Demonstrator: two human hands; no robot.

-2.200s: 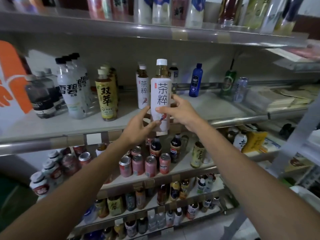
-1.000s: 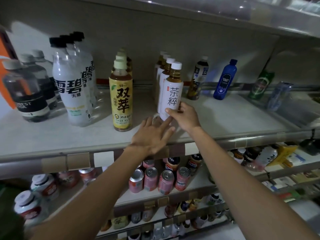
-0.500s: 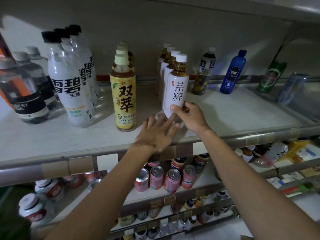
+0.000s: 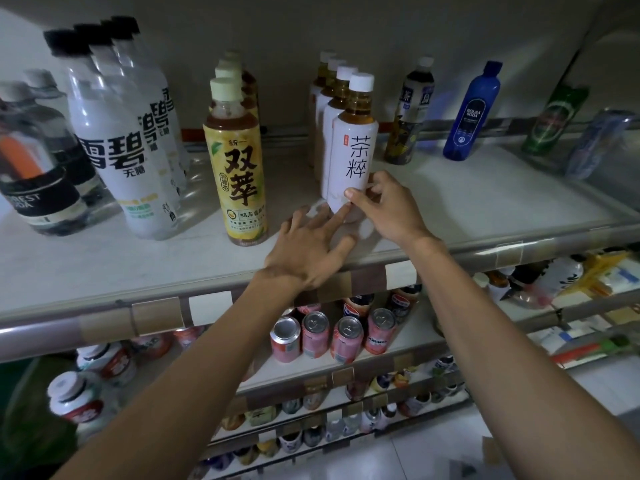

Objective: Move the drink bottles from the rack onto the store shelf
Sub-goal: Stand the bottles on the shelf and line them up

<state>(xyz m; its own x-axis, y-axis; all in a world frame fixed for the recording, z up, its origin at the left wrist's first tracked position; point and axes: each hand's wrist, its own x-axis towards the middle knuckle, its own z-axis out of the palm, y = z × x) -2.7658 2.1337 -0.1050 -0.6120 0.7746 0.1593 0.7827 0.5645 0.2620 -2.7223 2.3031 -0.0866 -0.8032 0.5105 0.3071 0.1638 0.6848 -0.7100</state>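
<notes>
The white-label tea bottle (image 4: pixel 351 157) stands upright on the shelf (image 4: pixel 485 202), fronting its row. My right hand (image 4: pixel 388 209) pinches its base from 5 o'clock. My left hand (image 4: pixel 308 251) lies flat, straight fingers (image 4: pixel 334 221) spread, touching it at 7 o'clock.

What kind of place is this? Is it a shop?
Probably a small shop: a long shelf with label holders on its edge, tea bottles queued in rows, and pink cans on the shelf below.
</notes>
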